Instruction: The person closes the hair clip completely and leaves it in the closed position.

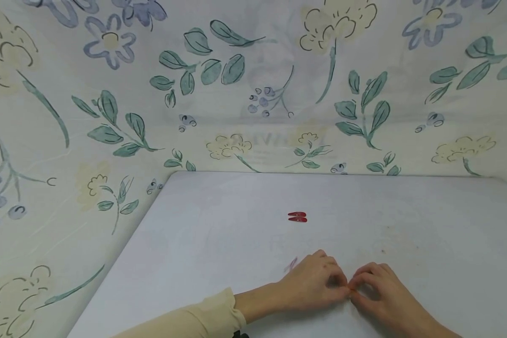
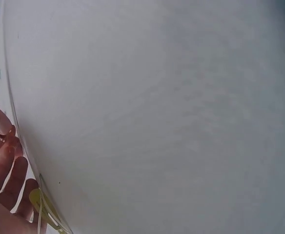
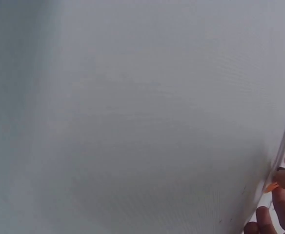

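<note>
Fingers of the left hand and right hand pinch a small orange piece (mostly hidden from us), well in front of the tabletop's far edge on the tabletop; we judge uneven pulling could make it slip and drop.

"What sort of place is this?"
"A white tabletop screened by a printed covering; whether in a home or a workroom, I can't tell."
"What shows that?"
"The tabletop spreads beneath the left hand and the right hand. Beyond them rises the printed covering, pale with blue flowers and green leaves, and it also runs down to the left of the left hand."
"Paper or cloth?"
"I can't tell."
</note>
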Demonstrator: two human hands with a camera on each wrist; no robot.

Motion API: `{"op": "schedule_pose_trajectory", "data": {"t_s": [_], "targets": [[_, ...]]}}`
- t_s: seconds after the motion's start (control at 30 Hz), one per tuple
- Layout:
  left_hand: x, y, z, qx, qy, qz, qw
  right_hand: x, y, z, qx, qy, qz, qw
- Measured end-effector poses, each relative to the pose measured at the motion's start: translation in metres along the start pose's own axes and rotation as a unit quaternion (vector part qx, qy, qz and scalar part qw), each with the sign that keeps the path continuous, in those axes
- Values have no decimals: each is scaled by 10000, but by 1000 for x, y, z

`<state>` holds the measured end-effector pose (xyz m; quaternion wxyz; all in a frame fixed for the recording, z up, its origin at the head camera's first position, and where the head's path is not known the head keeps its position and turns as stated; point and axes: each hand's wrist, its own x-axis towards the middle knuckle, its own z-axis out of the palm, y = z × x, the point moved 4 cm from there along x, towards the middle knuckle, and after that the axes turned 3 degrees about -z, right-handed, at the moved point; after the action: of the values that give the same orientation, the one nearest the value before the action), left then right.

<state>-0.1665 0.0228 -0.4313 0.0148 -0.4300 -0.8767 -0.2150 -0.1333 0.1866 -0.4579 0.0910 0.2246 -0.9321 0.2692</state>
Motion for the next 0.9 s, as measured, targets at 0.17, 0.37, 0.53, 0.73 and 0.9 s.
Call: {"op": "schedule_pose_trajectory", "data": {"t_s": [0.17, 0.37, 0.53, 0.73, 0.9], "targets": [[-2, -5, -2, -676, 7, -630, 9957, 7, -1, -3, 326, 551, -634, 9959], [-2, -15, -7, -1495, 324, -1301, 9796, 26, -7, -8, 775, -92, 259, 9966], [-2, -22, -18, -1787, 599, -1491, 9707, 43, -12, -11, 990, -31, 380, 9944], [3, -33, -30, -1763, 1010, -1488, 9678, 61, -15, -16, 1129, 221, 253, 9930], [6, -41, -40, -1825, 1287, -1445, 9640, 74, -17, -18, 1164, 433, 281, 9919]]}}
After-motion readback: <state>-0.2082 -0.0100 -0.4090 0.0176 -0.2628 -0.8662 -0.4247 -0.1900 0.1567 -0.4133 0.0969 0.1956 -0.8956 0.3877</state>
